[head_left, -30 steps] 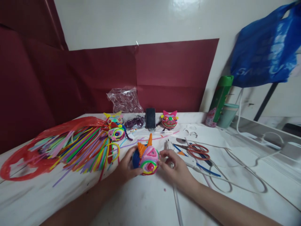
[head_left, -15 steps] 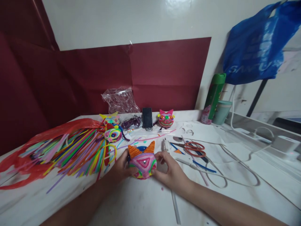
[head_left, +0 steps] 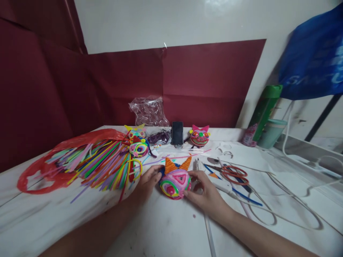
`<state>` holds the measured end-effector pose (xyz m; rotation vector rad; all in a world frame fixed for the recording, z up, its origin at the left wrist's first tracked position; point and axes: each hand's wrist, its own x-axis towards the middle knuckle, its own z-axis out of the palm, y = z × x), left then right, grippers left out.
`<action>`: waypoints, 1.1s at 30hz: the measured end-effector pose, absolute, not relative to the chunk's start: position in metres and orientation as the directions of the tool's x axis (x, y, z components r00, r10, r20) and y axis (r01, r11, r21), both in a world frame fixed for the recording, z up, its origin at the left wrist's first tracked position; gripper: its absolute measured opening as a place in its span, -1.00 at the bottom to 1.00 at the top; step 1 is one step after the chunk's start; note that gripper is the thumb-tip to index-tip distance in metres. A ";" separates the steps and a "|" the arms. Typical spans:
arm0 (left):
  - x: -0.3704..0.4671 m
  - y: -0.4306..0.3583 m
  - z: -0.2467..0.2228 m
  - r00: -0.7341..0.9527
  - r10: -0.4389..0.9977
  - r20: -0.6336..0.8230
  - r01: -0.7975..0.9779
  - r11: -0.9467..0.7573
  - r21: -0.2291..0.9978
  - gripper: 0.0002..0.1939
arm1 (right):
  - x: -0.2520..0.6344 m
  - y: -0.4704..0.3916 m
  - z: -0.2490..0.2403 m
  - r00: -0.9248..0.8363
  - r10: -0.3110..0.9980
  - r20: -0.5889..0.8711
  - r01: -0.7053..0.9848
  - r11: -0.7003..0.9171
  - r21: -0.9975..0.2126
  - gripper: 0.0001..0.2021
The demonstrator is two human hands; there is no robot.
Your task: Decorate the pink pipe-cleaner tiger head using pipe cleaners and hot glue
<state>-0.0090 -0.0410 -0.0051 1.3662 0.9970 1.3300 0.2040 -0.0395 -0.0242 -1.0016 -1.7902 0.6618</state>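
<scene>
A small round animal head (head_left: 175, 184) in pink, green and yellow, with orange pointed ears, is between my hands just above or on the white table; I cannot tell if it touches. It looks made of coiled chenille stems. My left hand (head_left: 148, 182) grips its blue back at the left side, fingers curled behind the ear. My right hand (head_left: 207, 194) pinches its right side, thumb at the front near the snout. Right of that hand lie a white glue gun (head_left: 221, 184) with a blue stick in its rear and red-handled scissors (head_left: 234, 174).
Many coloured chenille stems (head_left: 99, 164) lie on a red plastic bag (head_left: 29, 182) at left. Similar heads stand behind: one pink-eared (head_left: 199, 136), one yellow-eared (head_left: 136, 132), one dark-tufted (head_left: 139, 148). A phone (head_left: 177, 134) leans at the back. Cords, a green can (head_left: 264, 114) and a cup (head_left: 272, 134) are at right.
The animal head has turned, so one pink eye now faces me at its left. My left fingers have shifted from its front towards its back. The camera view has swung left.
</scene>
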 end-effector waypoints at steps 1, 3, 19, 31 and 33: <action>-0.009 -0.040 -0.006 0.085 0.972 0.221 -0.066 -0.216 0.974 -0.67 | 0.204 -0.040 -0.025 -0.223 0.851 0.475 0.339 0.525 -0.781 -0.59; -0.011 -0.037 -0.009 0.115 0.968 0.224 -0.086 -0.215 0.973 -0.68 | 0.203 -0.040 -0.026 -0.241 0.846 0.477 0.322 0.533 -0.783 -0.59; -0.002 -0.051 -0.009 0.179 0.940 0.290 0.269 -0.330 0.905 -0.21 | 0.203 -0.044 -0.031 -0.268 0.765 0.586 0.253 0.643 -0.723 -0.50; -0.004 -0.052 -0.012 0.337 0.631 0.699 0.621 -0.707 0.338 -0.24 | 0.208 -0.041 -0.030 -0.376 0.636 0.674 0.300 0.772 -0.561 -0.41; -0.004 -0.052 -0.013 0.343 0.634 0.693 0.627 -0.704 0.334 -0.24 | 0.208 -0.041 -0.031 -0.376 0.633 0.677 0.302 0.774 -0.556 -0.41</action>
